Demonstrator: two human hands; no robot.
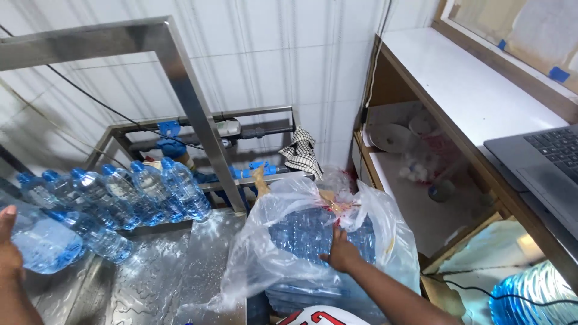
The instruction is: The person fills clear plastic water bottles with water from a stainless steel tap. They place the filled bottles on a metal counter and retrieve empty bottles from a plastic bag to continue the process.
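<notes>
From the head view, the left hand (8,244) sits at the far left edge, wrapped around a clear water bottle (42,241) with a blue cap, the bottle lying sideways over the wet steel bench (180,265). Over to the right hand (342,251), it's pressed down on a big clear plastic bag (283,241) stuffed with blue-capped bottles, fingers spread on the plastic; whether it grips the film or only rests there, I cannot tell. The two hands are well apart, bench between them. Behind the held bottle, a row of filled bottles (132,192) lies on the bench's back part, caps pointing up and left, beside a slanted steel frame post (192,114). Blue pipe fittings (171,135) run along the white tiled wall. A checked cloth (301,153) hangs behind the bag. At right, a white counter (475,96) carries a laptop (542,168).
</notes>
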